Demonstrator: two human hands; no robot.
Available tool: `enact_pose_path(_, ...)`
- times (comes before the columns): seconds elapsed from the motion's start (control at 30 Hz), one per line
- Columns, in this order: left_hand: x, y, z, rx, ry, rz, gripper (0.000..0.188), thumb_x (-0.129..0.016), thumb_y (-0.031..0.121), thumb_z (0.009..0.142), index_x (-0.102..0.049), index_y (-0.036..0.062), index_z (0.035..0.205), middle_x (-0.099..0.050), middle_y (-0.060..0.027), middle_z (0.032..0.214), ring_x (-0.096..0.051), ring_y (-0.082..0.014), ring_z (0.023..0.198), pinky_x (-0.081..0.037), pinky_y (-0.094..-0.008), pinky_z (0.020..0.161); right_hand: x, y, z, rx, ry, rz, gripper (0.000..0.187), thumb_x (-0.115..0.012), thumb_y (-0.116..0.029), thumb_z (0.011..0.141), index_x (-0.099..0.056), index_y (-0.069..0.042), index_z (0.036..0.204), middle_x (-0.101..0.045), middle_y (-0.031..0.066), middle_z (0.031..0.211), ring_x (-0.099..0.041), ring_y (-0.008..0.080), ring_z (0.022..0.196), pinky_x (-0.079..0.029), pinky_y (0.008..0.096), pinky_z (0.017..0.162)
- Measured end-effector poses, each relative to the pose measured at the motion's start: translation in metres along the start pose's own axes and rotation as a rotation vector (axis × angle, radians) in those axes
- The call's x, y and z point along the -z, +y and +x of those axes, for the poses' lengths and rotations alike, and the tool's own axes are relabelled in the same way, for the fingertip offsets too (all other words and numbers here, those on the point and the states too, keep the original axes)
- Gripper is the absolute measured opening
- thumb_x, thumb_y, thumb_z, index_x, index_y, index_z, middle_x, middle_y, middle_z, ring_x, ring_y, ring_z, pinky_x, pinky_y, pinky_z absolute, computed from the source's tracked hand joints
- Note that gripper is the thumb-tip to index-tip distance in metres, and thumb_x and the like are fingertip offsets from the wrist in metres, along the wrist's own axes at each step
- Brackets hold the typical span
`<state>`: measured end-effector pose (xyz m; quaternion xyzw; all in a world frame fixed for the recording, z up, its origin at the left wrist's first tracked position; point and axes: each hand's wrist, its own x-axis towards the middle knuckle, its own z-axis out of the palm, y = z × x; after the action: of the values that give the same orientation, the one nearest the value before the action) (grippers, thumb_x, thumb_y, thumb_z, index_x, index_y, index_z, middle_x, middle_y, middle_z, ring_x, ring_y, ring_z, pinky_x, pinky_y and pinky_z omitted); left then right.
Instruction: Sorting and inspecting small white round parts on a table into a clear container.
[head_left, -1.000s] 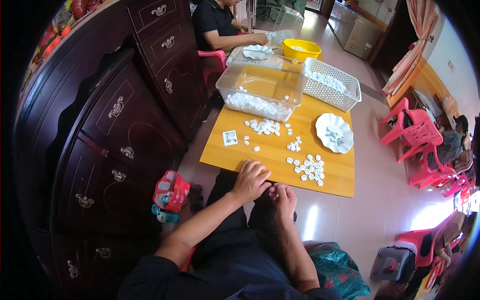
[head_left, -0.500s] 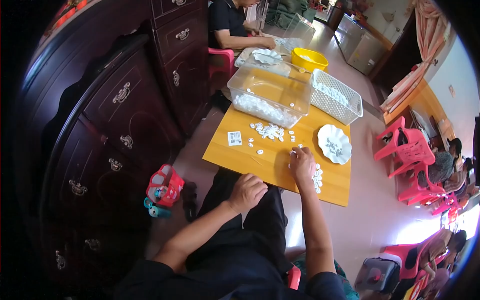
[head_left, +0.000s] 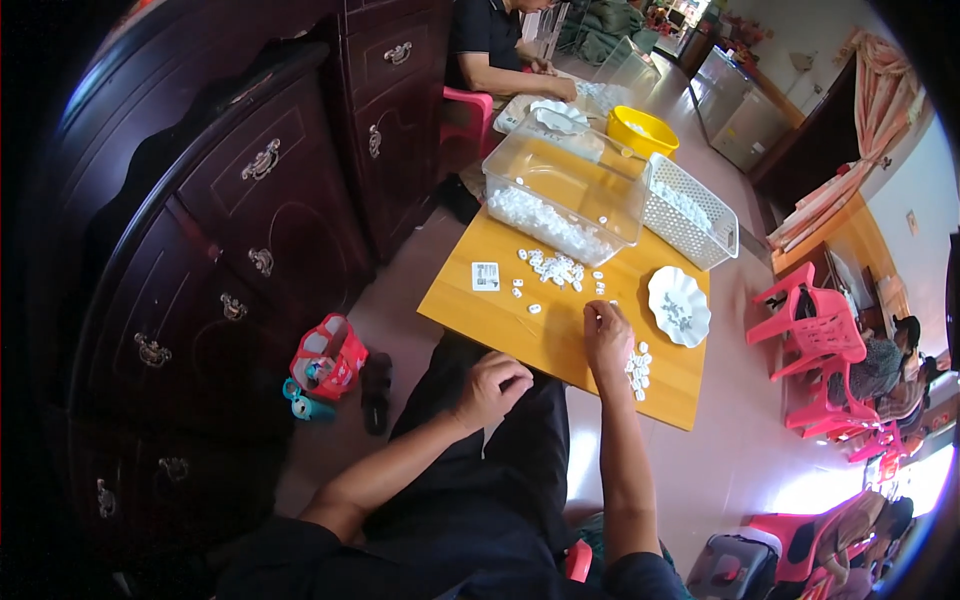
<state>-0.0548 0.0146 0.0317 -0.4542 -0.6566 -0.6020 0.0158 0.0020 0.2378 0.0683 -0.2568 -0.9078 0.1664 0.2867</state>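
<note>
A second ago my two hands met at the near edge of the table (head_left: 470, 300); now they are well apart. My right hand (head_left: 608, 342) has gone out over the tabletop, thumb and fingers drawn together and pointing down, roughly where it already was half a second ago. I cannot tell whether a piece is pinched between the fingertips, since the back of the hand covers them. My left hand (head_left: 493, 390) has drawn back a little from the wood and hangs above my lap, just beside the edge, fingers loosely curled; whether anything is tucked inside I cannot tell.

The near pile (head_left: 638, 372) of small white pieces, fully in sight a second ago, is now partly hidden by my right hand and wrist. The middle pile (head_left: 555, 268) lies much as before, in front of the clear bin (head_left: 565, 245), which has more white pieces along its bottom. To the right of my hand sits the wavy white plate (head_left: 672, 290) with grey bits in it (it has not moved on the table, only in my view, as my head has turned). The square card (head_left: 485, 276) is lying flat left of the middle pile, also unmoved.
</note>
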Motion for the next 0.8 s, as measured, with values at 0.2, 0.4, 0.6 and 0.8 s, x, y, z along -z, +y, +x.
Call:
enact_pose_path(0.2,0.006,-0.003,0.006,0.241,-0.013,-0.209,0.002,-0.068,0.0,0.088,-0.069,-0.0021,0.089,-0.07,-0.0081,0.085,-0.066,-0.0157,0.077,-0.051,-0.0279,0.07,-0.002,-0.04,-0.073,-0.454,-0.236,0.95,0.02,-0.064,-0.017,0.099,-0.068,0.002,0.097,-0.071,0.0055,0.084,-0.064,0.0104,0.067,-0.052,0.0256,0.063)
enact_pose_path(0.4,0.0,0.0,0.003,0.259,-0.062,-0.216,0.006,-0.067,0.004,0.09,-0.07,0.0,0.094,-0.071,-0.009,0.087,-0.067,-0.0177,0.075,-0.052,-0.0286,0.07,-0.012,-0.053,-0.122,-0.581,-0.154,1.179,0.015,-0.06,-0.01,0.101,-0.068,0.001,0.107,-0.07,0.0049,0.09,-0.062,0.0095,0.077,-0.05,0.0216,0.07)
enact_pose_path(0.6,-0.006,-0.004,0.0,0.354,-0.101,-0.301,0.009,-0.065,0.007,0.093,-0.07,-0.0001,0.096,-0.07,-0.0067,0.084,-0.064,-0.0108,0.074,-0.05,-0.0266,0.068,-0.009,-0.062,-0.134,-0.639,-0.099,1.193,0.018,-0.061,-0.012,0.1,-0.068,0.0,0.112,-0.069,0.0031,0.09,-0.06,0.0085,0.073,-0.048,0.0214,0.068)
enact_pose_path(0.8,-0.007,0.002,0.002,0.472,-0.209,-0.395,0.017,-0.063,0.013,0.098,-0.069,-0.0024,0.098,-0.07,-0.0031,0.086,-0.063,-0.0087,0.081,-0.052,-0.0251,0.075,-0.007,-0.065,-0.138,-0.537,-0.05,1.294,0.021,-0.058,-0.007,0.101,-0.058,0.003,0.12,-0.065,0.0033,0.091,-0.059,0.0094,0.079,-0.049,0.0217,0.073)
